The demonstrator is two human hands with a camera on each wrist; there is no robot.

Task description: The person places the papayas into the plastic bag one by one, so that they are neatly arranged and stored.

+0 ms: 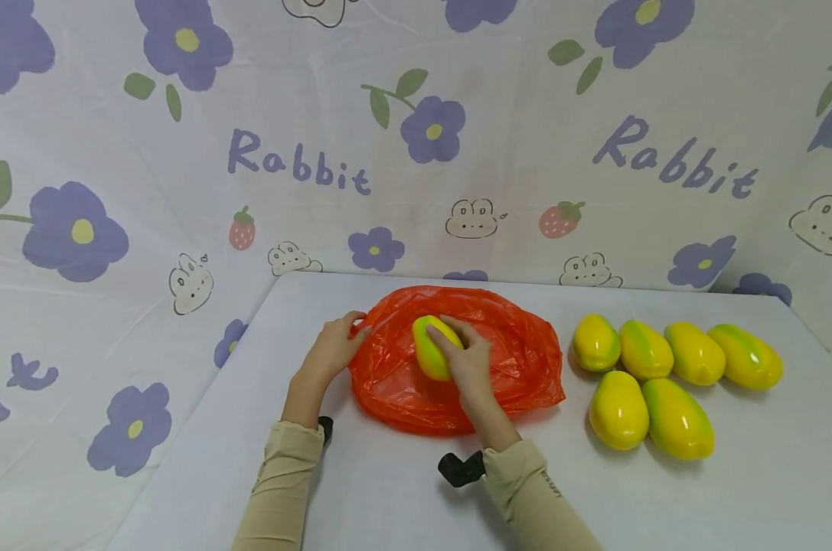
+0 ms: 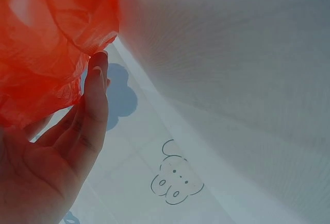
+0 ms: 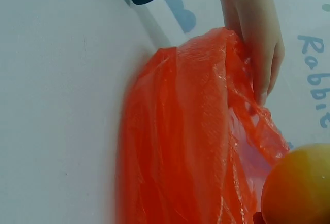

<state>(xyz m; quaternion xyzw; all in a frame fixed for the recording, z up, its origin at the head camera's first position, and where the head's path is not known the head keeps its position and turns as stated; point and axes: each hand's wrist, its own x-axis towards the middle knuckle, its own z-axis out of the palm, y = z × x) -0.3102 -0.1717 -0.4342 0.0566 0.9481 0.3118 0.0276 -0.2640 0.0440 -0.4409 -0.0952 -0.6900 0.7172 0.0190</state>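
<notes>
A red plastic bag (image 1: 402, 419) lies on the white table with its mouth spread wide and facing up. At its left side my left hand (image 1: 329, 348) pinches the rim, fingers and thumb on the thin film; the left wrist view shows the fingers (image 2: 95, 92) against the bag. My right hand (image 1: 474, 366) grips a yellow-green mango (image 1: 431, 360) from its right side, over the bag's opening. Only part of that mango (image 3: 299, 188) shows in the right wrist view, at the lower right corner beside the bag's rim.
Several more mangoes stand to the right of the bag: a back row with one mango (image 1: 596, 343) nearest the bag, and two in front, a rounder mango (image 1: 618, 411) and a longer mango (image 1: 679, 419). A printed cloth (image 1: 416, 207) with flowers and rabbits rises behind the table.
</notes>
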